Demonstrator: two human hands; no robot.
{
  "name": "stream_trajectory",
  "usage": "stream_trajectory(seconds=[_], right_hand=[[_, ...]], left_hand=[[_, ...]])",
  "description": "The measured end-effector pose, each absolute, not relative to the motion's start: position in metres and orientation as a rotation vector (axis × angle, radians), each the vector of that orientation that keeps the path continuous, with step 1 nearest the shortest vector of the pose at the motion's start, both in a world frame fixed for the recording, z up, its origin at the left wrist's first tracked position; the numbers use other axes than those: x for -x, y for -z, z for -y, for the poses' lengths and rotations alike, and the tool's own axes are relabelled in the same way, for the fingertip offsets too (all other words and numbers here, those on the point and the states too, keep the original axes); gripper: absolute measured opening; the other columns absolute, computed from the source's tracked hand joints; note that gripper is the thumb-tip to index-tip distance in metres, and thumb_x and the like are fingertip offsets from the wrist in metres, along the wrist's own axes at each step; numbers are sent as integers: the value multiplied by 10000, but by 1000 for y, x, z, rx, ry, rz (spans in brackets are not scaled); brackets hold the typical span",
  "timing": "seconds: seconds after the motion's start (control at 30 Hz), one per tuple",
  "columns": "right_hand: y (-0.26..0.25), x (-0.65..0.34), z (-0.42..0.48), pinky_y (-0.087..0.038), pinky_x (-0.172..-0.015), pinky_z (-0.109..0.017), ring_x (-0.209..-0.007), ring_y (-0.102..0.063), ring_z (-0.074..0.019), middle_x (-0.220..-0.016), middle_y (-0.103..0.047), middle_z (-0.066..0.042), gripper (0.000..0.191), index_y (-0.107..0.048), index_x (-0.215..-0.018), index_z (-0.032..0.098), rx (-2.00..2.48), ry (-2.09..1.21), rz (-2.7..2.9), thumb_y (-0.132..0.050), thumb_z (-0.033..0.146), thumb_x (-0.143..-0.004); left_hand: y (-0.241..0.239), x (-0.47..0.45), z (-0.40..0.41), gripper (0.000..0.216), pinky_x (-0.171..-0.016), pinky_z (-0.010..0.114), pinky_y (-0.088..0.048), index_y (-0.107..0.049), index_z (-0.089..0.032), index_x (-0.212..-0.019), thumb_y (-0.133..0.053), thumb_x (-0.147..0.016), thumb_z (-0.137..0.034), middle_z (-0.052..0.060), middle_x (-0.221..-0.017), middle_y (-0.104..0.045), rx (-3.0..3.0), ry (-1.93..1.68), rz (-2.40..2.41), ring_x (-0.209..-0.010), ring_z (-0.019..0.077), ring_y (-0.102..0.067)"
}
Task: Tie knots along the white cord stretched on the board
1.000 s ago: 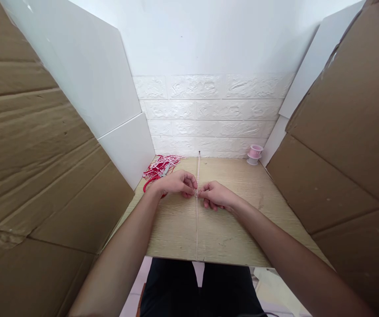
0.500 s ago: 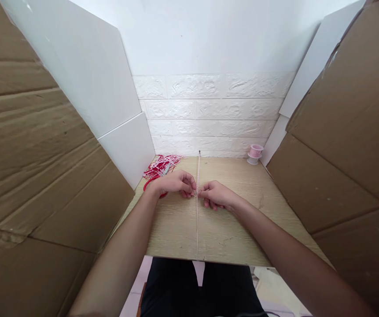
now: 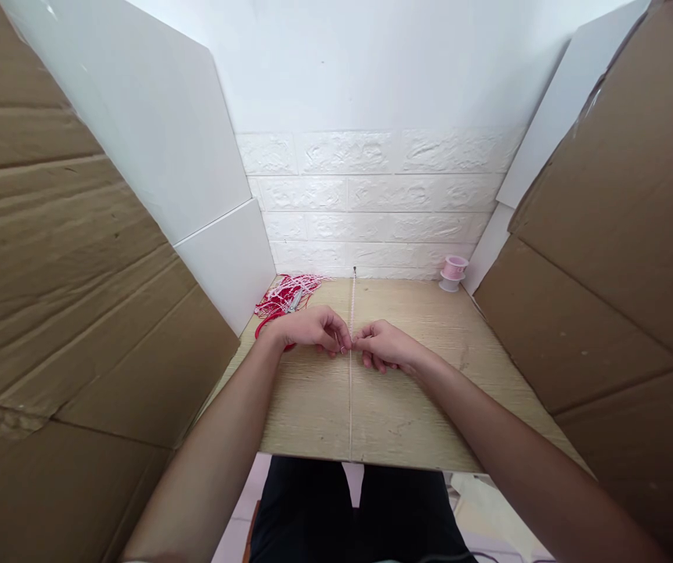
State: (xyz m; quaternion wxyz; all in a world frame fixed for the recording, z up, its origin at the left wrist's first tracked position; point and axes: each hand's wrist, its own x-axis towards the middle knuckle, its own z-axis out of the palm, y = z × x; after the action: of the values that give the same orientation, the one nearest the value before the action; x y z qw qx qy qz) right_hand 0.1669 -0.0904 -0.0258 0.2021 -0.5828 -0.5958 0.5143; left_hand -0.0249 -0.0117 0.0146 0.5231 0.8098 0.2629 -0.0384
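A thin pale cord (image 3: pixel 351 407) runs taut down the middle of the wooden table, from a small dark hook (image 3: pixel 355 270) by the wall to the front edge. Its far stretch looks thicker and pinkish, like knotted braid (image 3: pixel 353 305). My left hand (image 3: pixel 320 328) is at the cord's left side, thumb and index pinching a fine pale thread (image 3: pixel 343 349) that makes a small loop. From the right, my right hand (image 3: pixel 384 345) pinches at the same spot on the cord, its other fingers curled beneath. What lies between its fingertips is too small to see clearly.
Behind my left wrist lie red-handled scissors (image 3: pixel 295 301) on a tangle of red and pink cords (image 3: pixel 277 297). A pink thread spool (image 3: pixel 454 268) stands at the back right on a white one. Cardboard panels (image 3: pixel 78 297) flank both sides; a white brick-patterned wall (image 3: pixel 371 191) closes the back.
My left fingertips have shifted slightly right, onto the cord and close against the right fingertips. The loose thread loop beside them looks smaller. My right hand has barely moved.
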Motion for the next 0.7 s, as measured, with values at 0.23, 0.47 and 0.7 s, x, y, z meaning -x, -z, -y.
stream_trajectory(seconds=[0.23, 0.47, 0.7], right_hand=[[26, -167, 90, -189, -286, -202, -354, -441, -68, -627, -606, -3, 291, -554, -816, 149, 1624, -1430, 1657, -561, 437, -855], [23, -166, 92, -180, -288, -208, -351, -432, -64, -630, -608, -2, 255, -561, -812, 147, 1633, -1427, 1655, -559, 398, -860], [27, -167, 90, -177, -289, -214, -347, -430, -64, -642, -612, -7, 216, -543, -780, 146, 1646, -1426, 1670, -522, 344, -862]], left_hand=[[-14, 24, 10, 333, -698, 199, -478, -717, -141, -973, -722, -709, -344, 66, -900, -699, -2052, 94, -624, -792, 127, -626], [-13, 24, 9, 392, -669, 210, -495, -725, -141, -970, -743, -694, -419, 74, -889, -703, -2043, 75, -669, -763, 132, -629], [-10, 26, 7, 405, -573, 204, -482, -721, -142, -927, -749, -682, -464, 66, -750, -677, -2007, 6, -764, -647, 118, -602]])
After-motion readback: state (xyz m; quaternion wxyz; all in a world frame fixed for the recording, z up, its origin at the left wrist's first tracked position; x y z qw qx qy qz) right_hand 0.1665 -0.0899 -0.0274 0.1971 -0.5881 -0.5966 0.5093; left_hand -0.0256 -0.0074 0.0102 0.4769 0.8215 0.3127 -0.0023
